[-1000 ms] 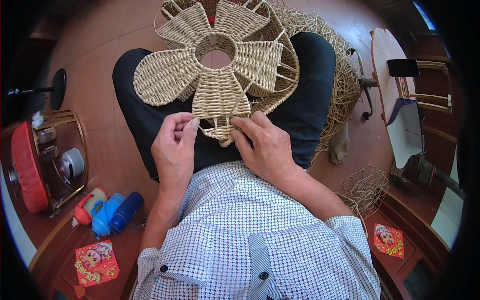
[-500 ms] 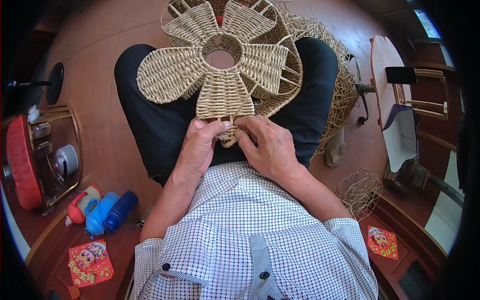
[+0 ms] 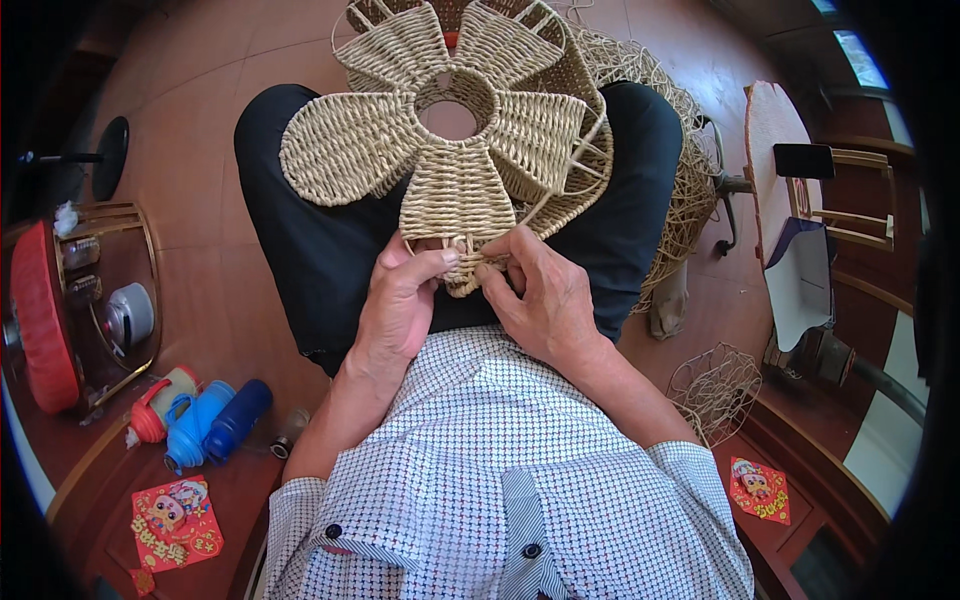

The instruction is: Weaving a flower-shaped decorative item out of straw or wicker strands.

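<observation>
In the head view, the weaving (image 3: 457, 200) lies across our dark trousers (image 3: 290, 240), its petals set round a hole. Our left hand (image 3: 393, 310) pinches the near tip (image 3: 462, 285) between thumb and fingers. Our right hand (image 3: 548, 297) grasps that tip with its fingers; we cannot tell whether they also hold a strand. Heaped cord (image 3: 675, 215) lies right of the weaving; bottles (image 3: 200, 425) are left, nearer us.

Shirt (image 3: 440, 450): white, fine dark grid pattern; sleeves (image 3: 692, 485) end near the elbows. Placket (image 3: 521, 500): diagonally striped, with a dark round button (image 3: 532, 551). Trousers (image 3: 290, 210): plain, near-black. Left hand (image 3: 393, 305) and right hand (image 3: 550, 295): bare.
</observation>
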